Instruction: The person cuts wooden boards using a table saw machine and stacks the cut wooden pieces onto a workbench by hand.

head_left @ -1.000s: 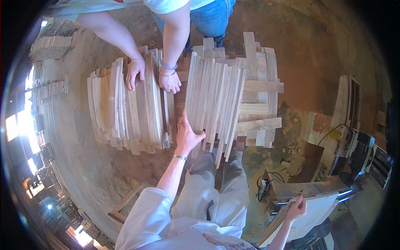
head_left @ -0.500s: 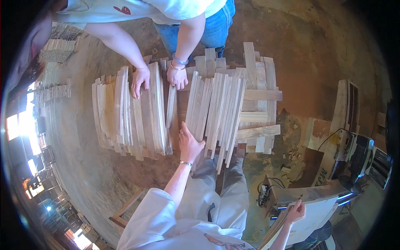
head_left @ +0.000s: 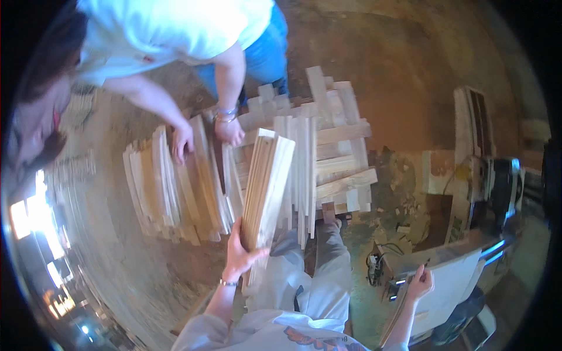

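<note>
My left hand is closed round the lower part of a bundle of wooden strips, lifted and tilted in front of my legs. Thumb and fingers press on opposite sides of it. Off to the right, my right hand pinches a thin dark pen-like thing beside a pale board. Beneath the bundle, more wooden strips lie side by side on the pile. Across from me, a co-worker's two hands touch the left row of wooden strips.
Crossed wooden slats form the pile's right side. A machine with a dark upright part stands at the right, with cables near its base. Wood scraps litter the floor. The co-worker leans in from the upper left.
My left hand has taken hold of a bundle of strips and raised it off the pile toward me. The co-worker has bent lower and leftward. My right hand still pinches the dark thing.
</note>
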Available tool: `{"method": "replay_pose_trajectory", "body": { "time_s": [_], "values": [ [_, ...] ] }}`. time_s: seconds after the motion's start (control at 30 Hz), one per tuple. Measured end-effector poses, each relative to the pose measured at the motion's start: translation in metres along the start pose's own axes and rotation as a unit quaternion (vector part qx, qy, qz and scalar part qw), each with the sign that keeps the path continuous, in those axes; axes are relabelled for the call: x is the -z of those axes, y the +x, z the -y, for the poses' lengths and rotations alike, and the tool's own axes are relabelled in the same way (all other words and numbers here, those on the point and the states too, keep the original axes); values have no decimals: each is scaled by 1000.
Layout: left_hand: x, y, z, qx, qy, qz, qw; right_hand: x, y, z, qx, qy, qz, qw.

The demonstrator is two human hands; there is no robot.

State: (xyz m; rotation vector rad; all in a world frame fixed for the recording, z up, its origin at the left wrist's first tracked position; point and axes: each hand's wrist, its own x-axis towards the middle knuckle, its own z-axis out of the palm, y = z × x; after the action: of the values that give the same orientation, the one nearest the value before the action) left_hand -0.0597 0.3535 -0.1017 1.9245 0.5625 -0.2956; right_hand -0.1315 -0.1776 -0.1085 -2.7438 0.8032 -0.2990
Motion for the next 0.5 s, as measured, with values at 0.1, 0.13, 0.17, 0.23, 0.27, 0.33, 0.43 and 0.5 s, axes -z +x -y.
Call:
{"method": "replay_pose_trajectory", "body": {
  "time_s": [0.1,0.13,0.17,0.23,0.27,0.33,0.43,0.5],
  "values": [
    [-2,-12,-51,-106,74,78,989,11,3,20,-22,11,-2,1000],
    [-4,-10,-63,-136,106,115,978,12,1,26,-10,23,-7,1000],
    [-13,0,-78,-172,134,151,964,8,4,28,3,34,-18,999],
    [-41,20,-107,-232,175,202,935,2,5,33,9,71,-44,996],
    [-57,26,-123,-265,216,219,914,0,4,28,32,95,-53,994],
    [-98,37,-164,-323,321,253,854,1,3,27,107,140,-114,978],
    [-168,61,-220,-516,330,323,721,12,-4,33,155,211,-164,951],
    [-220,55,-264,-595,325,373,633,27,-20,52,201,229,-162,939]
  ]
}}
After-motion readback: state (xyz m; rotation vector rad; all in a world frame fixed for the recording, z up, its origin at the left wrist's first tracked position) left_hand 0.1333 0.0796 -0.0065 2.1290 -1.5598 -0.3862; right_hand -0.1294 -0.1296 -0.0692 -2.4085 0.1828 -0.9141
